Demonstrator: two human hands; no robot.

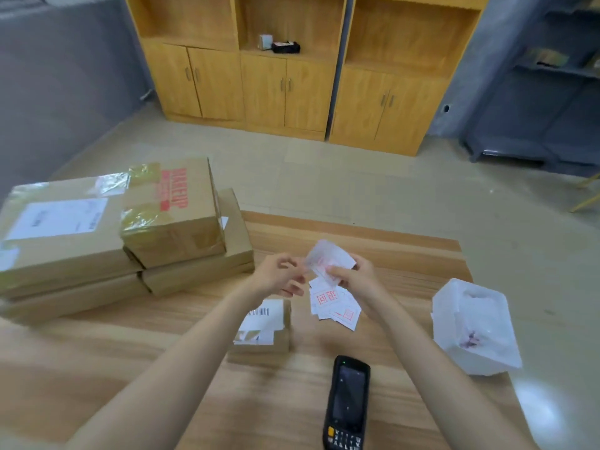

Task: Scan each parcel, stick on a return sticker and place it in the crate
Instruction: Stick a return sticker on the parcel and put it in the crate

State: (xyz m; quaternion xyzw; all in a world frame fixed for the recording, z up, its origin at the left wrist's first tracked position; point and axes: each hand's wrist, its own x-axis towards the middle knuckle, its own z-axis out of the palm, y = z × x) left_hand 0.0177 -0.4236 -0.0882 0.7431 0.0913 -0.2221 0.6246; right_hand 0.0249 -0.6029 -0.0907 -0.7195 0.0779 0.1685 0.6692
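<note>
Return sticker (331,258): light, floppy paper, prob tacky once peeled; left hand (280,275) & right hand (354,278) both pinch it; hold by edges.

The wooden table (406,254) I stand at has a pale, streaky grain. Across the tiled floor (324,177), against the far wall, stand yellow wooden cabinets (292,76), with closed doors below and open shelves above. On the middle shelf sit a small box (265,41) and, touching it, something black (285,47), perhaps a tape dispenser. A grey metal rack (545,92) stands at the far right.
</note>
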